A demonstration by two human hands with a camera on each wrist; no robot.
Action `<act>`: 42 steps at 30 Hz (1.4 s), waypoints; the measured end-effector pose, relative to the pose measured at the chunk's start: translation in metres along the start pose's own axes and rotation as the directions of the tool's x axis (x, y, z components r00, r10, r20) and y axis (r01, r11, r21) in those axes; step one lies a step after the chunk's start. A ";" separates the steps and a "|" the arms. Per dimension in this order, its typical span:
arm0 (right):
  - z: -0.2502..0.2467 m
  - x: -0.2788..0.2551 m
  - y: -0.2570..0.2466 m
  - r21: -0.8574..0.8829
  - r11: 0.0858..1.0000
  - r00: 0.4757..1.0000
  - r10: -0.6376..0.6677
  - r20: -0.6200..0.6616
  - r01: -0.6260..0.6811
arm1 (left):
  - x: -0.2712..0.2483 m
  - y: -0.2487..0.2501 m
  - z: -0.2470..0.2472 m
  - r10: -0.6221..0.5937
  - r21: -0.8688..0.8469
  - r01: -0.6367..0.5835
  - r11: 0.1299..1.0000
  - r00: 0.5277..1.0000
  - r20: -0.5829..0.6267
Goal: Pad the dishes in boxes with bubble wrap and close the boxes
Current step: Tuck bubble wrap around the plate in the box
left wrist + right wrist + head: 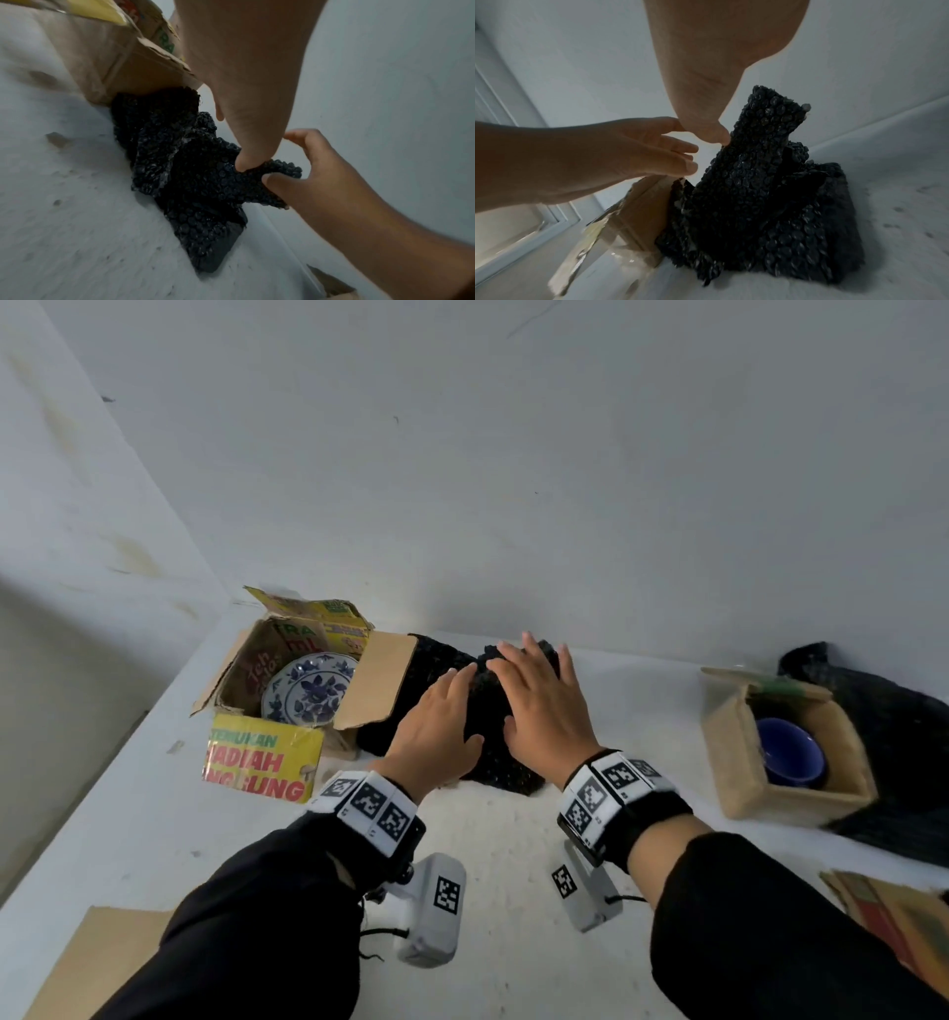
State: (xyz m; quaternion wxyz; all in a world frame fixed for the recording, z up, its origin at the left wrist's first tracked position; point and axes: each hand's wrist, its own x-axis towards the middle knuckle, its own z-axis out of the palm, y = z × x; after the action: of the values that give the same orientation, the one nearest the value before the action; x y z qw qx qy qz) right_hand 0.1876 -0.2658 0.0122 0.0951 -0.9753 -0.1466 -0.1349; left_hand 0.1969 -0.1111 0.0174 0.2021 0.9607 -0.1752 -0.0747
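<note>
1. Resting on a crumpled sheet of black bubble wrap (493, 711), both hands sit mid-worktop (513, 891), just right of the printed cardboard box (267, 762).
2. L hand (436, 726): fingers mostly straight, spread over the wrap's left part. L wrist view shows its thumb (246, 160) pressing into a raised fold; no closed grip seen, so hand reads as wide.
3. R hand (539, 706): fingers splayed, straight, laid across the top of the wrap. R wrist view shows thumb tip (716, 136) touching the edge of an upstanding flap of wrap; L wrist view has R thumb under that fold. Pinch or only touch: can't tell for sure.
4. Wrap lies on worktop, one end tucked against/under the printed box's open brown flap (380, 680). Not inside the box.
5. Printed box: flaps open, yellow w/ red lettering on front flap. Blue-and-white floral plate (308, 690) leans tilted inside, uncovered.
6. Far right: small tan box (739, 752), open, blue bowl (791, 752) inside. Sits on a second black sheet (904, 737) near the wall.
7. Flat cardboard piece (87, 963) at near-left worktop edge; another printed piece (893, 911) near-right.
8. Both wrists carry marker-tagged bands (369, 803); dark sleeves.
</note>
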 end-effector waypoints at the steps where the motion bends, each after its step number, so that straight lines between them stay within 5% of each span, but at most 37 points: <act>1: 0.002 0.008 0.003 -0.032 0.999 1.000 0.006 0.018 -0.006 | 0.008 -0.003 0.002 0.000 0.019 0.000 1.000 1.000 0.018; 6: 0.022 0.025 0.013 -0.170 0.983 0.981 0.098 0.168 -0.069 | 0.033 -0.019 0.013 -0.019 0.124 0.009 0.992 0.997 0.079; 12: 0.034 0.023 0.025 -0.064 0.984 0.986 0.164 0.000 -0.164 | 0.044 -0.026 0.026 -0.031 0.211 0.004 0.977 0.992 0.126; 15: 0.024 0.027 0.030 0.082 0.969 0.969 0.240 -0.062 -0.235 | 0.047 -0.023 0.024 -0.019 0.173 0.010 0.985 0.998 0.055; 22: -0.025 0.033 0.040 0.410 0.889 0.973 0.229 -0.019 -0.202 | 0.040 0.010 -0.003 -0.005 -0.261 -0.024 0.965 0.994 -0.108; 28: -0.060 0.039 0.019 0.570 0.818 0.990 0.132 -0.058 -0.075 | 0.026 0.022 -0.054 -0.055 -0.681 0.013 0.733 0.998 -0.040; 32: -0.060 0.051 -0.008 0.509 0.860 0.999 0.046 -0.004 -0.038 | 0.006 -0.003 -0.082 -0.043 -0.760 0.037 0.649 0.999 0.011; 35: -0.049 0.063 -0.039 0.493 0.866 0.997 0.062 0.046 -0.077 | -0.004 -0.037 -0.092 -0.108 -0.739 0.078 0.669 0.994 0.007; 39: -0.025 0.090 -0.085 0.401 0.907 0.983 0.068 0.168 -0.131 | -0.017 -0.097 -0.101 -0.185 -0.517 0.113 0.848 0.979 -0.089; 42: -0.008 0.114 -0.117 0.376 0.910 0.979 0.122 0.162 -0.175 | -0.025 -0.128 -0.111 -0.248 -0.447 0.146 0.883 0.952 -0.180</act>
State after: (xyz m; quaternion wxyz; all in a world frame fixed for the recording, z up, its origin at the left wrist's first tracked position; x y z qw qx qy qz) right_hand 0.2545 -0.1279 0.0703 0.2866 -0.9522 -0.1016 -0.0295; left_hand 0.2368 0.0480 0.0665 0.4183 0.9076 -0.0304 -0.0189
